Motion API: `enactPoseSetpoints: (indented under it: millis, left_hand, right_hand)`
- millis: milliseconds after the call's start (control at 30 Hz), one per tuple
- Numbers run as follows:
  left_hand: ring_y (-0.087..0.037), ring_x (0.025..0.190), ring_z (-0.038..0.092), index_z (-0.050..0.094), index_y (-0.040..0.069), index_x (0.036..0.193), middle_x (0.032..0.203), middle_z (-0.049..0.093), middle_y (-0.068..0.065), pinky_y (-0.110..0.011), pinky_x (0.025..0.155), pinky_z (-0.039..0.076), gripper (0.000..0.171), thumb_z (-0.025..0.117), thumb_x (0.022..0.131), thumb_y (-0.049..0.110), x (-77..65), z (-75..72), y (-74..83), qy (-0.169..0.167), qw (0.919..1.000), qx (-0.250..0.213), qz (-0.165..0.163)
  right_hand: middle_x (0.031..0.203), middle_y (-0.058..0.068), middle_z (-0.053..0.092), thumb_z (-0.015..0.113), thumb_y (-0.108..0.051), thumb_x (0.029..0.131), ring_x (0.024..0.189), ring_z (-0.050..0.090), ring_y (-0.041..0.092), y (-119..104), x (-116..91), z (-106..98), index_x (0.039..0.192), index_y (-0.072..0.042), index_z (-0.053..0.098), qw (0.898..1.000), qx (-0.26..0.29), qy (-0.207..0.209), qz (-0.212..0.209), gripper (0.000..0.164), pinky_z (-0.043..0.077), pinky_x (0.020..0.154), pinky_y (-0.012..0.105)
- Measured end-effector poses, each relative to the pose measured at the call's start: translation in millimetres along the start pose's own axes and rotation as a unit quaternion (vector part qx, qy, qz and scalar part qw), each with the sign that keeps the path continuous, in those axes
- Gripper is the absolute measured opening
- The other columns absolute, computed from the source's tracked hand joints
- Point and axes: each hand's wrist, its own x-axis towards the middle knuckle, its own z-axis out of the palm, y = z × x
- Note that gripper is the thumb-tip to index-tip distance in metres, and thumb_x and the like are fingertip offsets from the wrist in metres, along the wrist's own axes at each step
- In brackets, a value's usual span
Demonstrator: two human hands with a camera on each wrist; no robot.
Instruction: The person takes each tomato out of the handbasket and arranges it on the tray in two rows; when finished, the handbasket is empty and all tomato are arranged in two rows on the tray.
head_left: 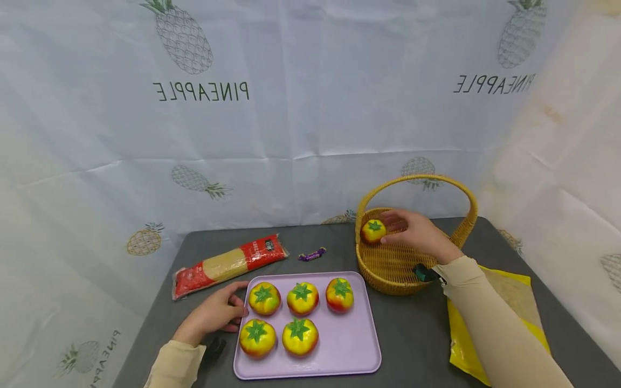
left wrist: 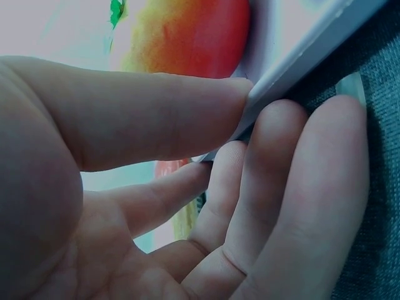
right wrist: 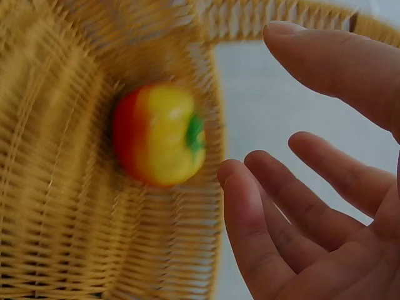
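One red-and-yellow toy tomato with a green star-shaped top lies inside the wicker basket, against its left wall. My right hand is over the basket, fingers spread beside that tomato; in the right wrist view a gap shows between the fingertips and the tomato. Several more toy tomatoes stand in two rows on a lilac tray. At the tray's left edge, my left hand pinches the rim, with the thumb on it and the other fingers curled along the outer side.
Behind the tray lie a red-and-yellow noodle packet and a small purple-wrapped candy. A yellow bag is under my right forearm. The basket's tall handle arches over it, and a pineapple-print cloth hangs behind the dark table.
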Motion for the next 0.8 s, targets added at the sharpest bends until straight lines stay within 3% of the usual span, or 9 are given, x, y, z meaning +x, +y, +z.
enactPoseSetpoints:
  millis: [300, 433, 567, 800]
  left_hand:
    - [-0.026, 0.081, 0.065, 0.053, 0.015, 0.156, 0.103, 0.063, -0.012, -0.039, 0.068, 0.066, 0.064, 0.074, 0.096, 0.007, -0.1, 0.1, 0.3, 0.003, 0.9999, -0.002, -0.010]
    - [-0.026, 0.081, 0.065, 0.053, 0.015, 0.156, 0.103, 0.062, -0.012, -0.039, 0.068, 0.066, 0.064, 0.074, 0.096, 0.008, -1.2, -0.2, 0.1, 0.004, 0.9998, -0.007, -0.016]
    - [-0.026, 0.080, 0.065, 0.052, 0.014, 0.156, 0.104, 0.062, -0.012, -0.039, 0.068, 0.066, 0.065, 0.074, 0.096, 0.008, -1.4, -0.2, 1.0, 0.001, 0.9999, -0.007, -0.014]
    - [-0.025, 0.079, 0.065, 0.054, 0.014, 0.155, 0.103, 0.062, -0.012, -0.039, 0.068, 0.066, 0.064, 0.075, 0.095, 0.007, -0.8, 0.8, 0.8, 0.005, 0.9999, -0.008, -0.008]
  right_hand:
    - [0.159, 0.022, 0.055, 0.082, -0.028, 0.096, 0.136, 0.061, 0.044, 33.0, 24.4, 1.5, 0.159, -0.006, 0.051, 0.999, -0.013, -0.030, 0.034, 0.073, 0.058, 0.107, 0.056]
    - [0.158, 0.026, 0.054, 0.082, -0.028, 0.097, 0.138, 0.058, 0.046, 42.3, 30.9, 4.4, 0.159, -0.003, 0.049, 0.998, -0.016, -0.038, 0.044, 0.075, 0.054, 0.111, 0.059]
    - [0.160, 0.025, 0.052, 0.081, -0.031, 0.097, 0.145, 0.052, 0.047, 49.8, 35.7, 5.7, 0.160, -0.004, 0.048, 0.998, -0.016, -0.043, 0.049, 0.076, 0.050, 0.115, 0.062]
    - [0.158, 0.025, 0.053, 0.081, -0.039, 0.096, 0.143, 0.053, 0.045, 60.5, 45.2, 8.4, 0.160, -0.005, 0.048, 0.997, -0.028, -0.052, 0.051, 0.079, 0.049, 0.115, 0.062]
